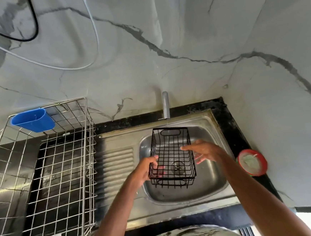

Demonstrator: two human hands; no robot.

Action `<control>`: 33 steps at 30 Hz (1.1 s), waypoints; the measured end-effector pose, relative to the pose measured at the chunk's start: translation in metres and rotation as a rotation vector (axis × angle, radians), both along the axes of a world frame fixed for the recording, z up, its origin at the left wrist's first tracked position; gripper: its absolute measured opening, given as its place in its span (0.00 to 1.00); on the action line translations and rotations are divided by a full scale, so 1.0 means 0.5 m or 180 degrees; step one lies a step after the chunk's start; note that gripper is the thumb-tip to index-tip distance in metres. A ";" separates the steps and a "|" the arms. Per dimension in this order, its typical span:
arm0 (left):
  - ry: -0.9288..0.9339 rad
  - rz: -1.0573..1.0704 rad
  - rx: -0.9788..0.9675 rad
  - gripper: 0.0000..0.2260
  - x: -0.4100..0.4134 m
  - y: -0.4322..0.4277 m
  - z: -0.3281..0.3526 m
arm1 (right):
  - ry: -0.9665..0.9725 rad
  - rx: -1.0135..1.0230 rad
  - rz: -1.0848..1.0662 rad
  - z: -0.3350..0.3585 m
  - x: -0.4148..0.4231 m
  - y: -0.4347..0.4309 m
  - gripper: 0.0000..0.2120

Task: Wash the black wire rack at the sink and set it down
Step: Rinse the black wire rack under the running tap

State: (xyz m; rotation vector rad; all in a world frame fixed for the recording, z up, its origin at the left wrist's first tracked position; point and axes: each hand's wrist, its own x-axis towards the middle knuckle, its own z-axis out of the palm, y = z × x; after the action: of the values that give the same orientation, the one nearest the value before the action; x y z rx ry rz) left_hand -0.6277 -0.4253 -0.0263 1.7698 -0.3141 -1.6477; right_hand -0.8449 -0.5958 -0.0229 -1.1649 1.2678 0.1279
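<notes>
The black wire rack (171, 153), a small open-topped basket, is held over the steel sink basin (210, 180), below the grey tap (165, 106). A thin stream of water runs from the tap onto the rack's far end. My left hand (145, 169) grips the rack's left side wall, fingers curled through the wires. My right hand (202, 150) is at the rack's right side with straight fingers; its thumb touches the upper rim. The sink drain shows through the rack's bottom.
A large steel wire dish rack (49, 174) stands on the dark counter to the left, with a blue plastic cup holder (33, 120) hooked on its back edge. A red-rimmed soap dish (252, 162) sits on the counter right of the sink. The ribbed drainboard (119, 163) lies between.
</notes>
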 end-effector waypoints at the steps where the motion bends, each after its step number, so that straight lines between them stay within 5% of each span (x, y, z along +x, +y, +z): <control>1: 0.0066 0.0032 -0.0070 0.23 -0.003 -0.010 0.012 | -0.0210 0.0236 -0.0165 0.000 0.006 0.002 0.40; 4: 0.0212 -0.0196 -0.0289 0.26 0.007 -0.047 0.001 | -0.0685 0.0339 -0.0564 -0.009 0.016 -0.008 0.20; 8: 0.0252 -0.0454 -0.0272 0.28 0.016 -0.086 -0.015 | -0.0629 -0.0009 -0.0789 -0.021 0.014 -0.023 0.13; 12: 0.0128 -0.0562 -0.0291 0.26 0.018 -0.104 -0.051 | -0.0796 0.0008 -0.1034 -0.033 0.008 -0.032 0.20; 16: 0.0094 -0.0335 -0.0203 0.13 0.029 -0.113 -0.056 | -0.0938 0.0084 -0.0959 -0.018 0.041 -0.031 0.20; 24: 0.0100 0.0018 -0.0445 0.20 0.083 -0.093 -0.081 | -0.1009 0.0069 -0.0608 -0.013 0.112 -0.042 0.27; 26: 0.0062 0.0066 -0.0456 0.21 0.085 -0.086 -0.090 | -0.0569 -0.0767 -0.0570 0.014 0.128 -0.038 0.22; 28: 0.0001 0.0034 -0.0462 0.20 0.081 -0.085 -0.094 | -0.0155 -0.2230 -0.1235 0.021 0.135 -0.034 0.20; 30: 0.0039 0.0048 -0.0474 0.19 0.072 -0.088 -0.101 | -0.0551 -0.2719 -0.1679 0.022 0.138 -0.022 0.10; 33: 0.0075 0.0017 -0.0477 0.18 0.055 -0.101 -0.098 | -0.1279 -0.0891 -0.1888 0.028 0.171 -0.015 0.12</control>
State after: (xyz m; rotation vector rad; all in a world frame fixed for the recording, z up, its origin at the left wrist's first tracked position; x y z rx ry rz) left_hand -0.6002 -0.4756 -0.0754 1.6374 -0.4109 -1.5970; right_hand -0.7595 -0.6034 -0.0091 -0.9367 1.2362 -0.7076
